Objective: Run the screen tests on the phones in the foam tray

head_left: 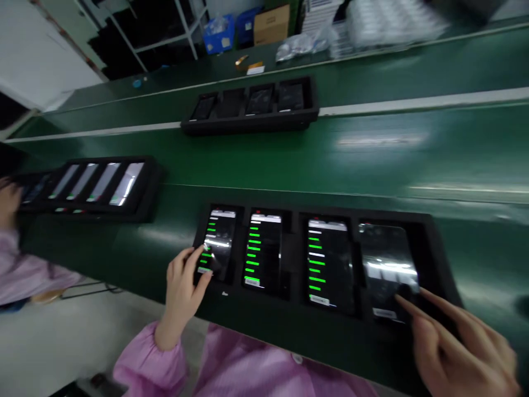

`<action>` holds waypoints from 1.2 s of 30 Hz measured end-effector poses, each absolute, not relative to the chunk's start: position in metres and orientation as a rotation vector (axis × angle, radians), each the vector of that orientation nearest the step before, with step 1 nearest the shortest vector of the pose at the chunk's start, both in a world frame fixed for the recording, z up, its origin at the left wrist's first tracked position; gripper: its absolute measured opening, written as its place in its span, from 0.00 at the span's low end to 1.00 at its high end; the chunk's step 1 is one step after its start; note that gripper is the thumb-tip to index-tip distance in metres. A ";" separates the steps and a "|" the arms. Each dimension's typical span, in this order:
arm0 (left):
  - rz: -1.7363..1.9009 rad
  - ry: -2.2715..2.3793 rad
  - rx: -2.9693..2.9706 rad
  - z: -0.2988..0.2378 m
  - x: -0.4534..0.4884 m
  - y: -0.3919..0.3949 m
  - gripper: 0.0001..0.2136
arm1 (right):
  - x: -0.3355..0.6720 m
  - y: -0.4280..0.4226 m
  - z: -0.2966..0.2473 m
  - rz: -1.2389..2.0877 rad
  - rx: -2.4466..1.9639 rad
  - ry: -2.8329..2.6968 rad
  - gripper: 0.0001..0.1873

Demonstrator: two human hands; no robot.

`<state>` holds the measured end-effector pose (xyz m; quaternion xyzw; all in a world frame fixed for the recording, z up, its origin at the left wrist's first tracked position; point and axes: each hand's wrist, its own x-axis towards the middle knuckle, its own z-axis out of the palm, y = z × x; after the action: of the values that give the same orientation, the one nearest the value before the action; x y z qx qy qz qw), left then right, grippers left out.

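A black foam tray (pixel 295 215) lies in front of me with smartphones set in its slots. My left hand (pixel 184 281) rests at the leftmost phone (pixel 221 237), its fingers apart near the lower left of the screen. That screen and those of the second phone (pixel 263 253) and third phone (pixel 330 264) show green lines of text on black. At the far right of the row, the fourth phone (pixel 388 259) has a dark screen with a bright reflection. My right hand (pixel 463 342) has its index finger stretched to that phone's lower right, holding nothing.
Another tray (pixel 151 187) with several lit phones stands at the left, near another person's hand (pixel 8 204). Across the green bench a third tray (pixel 248 125) holds dark devices. Behind are a blue bin (pixel 219 36), a cardboard box (pixel 270 26) and clear plastic packaging (pixel 388 25).
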<state>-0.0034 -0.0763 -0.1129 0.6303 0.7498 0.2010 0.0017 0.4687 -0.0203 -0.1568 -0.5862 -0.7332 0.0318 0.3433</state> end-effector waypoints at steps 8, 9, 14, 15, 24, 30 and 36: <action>0.632 2.252 2.072 -0.128 -0.010 -0.091 0.22 | 0.452 -0.018 -0.135 -0.182 -1.526 -1.974 0.14; 0.625 2.255 2.068 -0.130 -0.010 -0.091 0.22 | 0.452 -0.018 -0.135 -0.182 -1.526 -1.971 0.14; 0.625 2.277 2.051 -0.137 -0.006 -0.090 0.22 | 0.454 -0.019 -0.138 -0.175 -1.528 -1.951 0.15; 0.645 2.279 2.048 -0.137 -0.005 -0.089 0.22 | 0.455 -0.019 -0.138 -0.172 -1.532 -1.948 0.15; 0.726 2.254 2.045 -0.140 -0.007 -0.087 0.21 | 0.449 -0.015 -0.127 -0.156 -1.572 -2.017 0.15; 0.717 2.235 2.108 -0.141 -0.007 -0.087 0.21 | 0.426 0.000 -0.109 -0.229 -1.592 -2.182 0.15; 0.732 2.240 2.154 -0.143 -0.007 -0.086 0.20 | 0.392 0.000 -0.097 -0.024 -1.254 -2.287 0.17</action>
<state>-0.0072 -0.0862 -0.1430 0.6744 0.7014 0.2293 -0.0253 0.3915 0.0002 -0.0972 -0.4638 -0.8457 -0.0088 0.2637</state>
